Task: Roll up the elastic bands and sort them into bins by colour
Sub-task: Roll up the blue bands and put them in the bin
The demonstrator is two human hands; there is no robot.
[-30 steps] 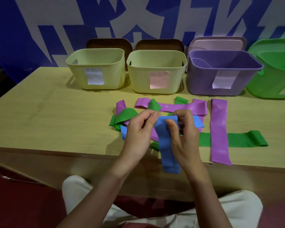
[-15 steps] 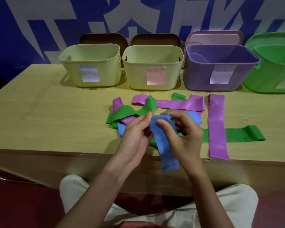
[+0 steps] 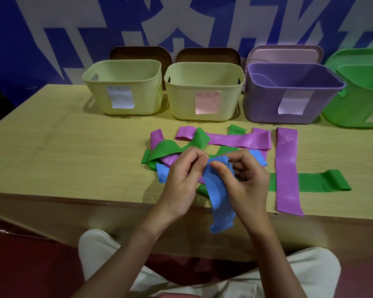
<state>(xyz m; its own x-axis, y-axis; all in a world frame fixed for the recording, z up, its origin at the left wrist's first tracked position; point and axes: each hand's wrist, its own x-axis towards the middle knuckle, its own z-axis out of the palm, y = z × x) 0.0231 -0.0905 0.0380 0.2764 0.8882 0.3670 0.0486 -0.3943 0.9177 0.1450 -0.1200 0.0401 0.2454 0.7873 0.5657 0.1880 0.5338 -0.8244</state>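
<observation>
We see both hands, left (image 3: pixel 184 179) & right (image 3: pixel 243 181), each w/ grip pinched on blue band's (image 3: pixel 216 194) top end; rest hangs past surface (image 3: pixel 73 151) edge. Other bands lie before bins.

Bare forearms without sleeves; light cream trousers (image 3: pixel 310 274) cover both knees.

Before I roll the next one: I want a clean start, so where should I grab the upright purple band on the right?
Take the purple band by its near end at the table edge, from above: it lies flat, straight, and that end is clear of the green band beneath.
</observation>
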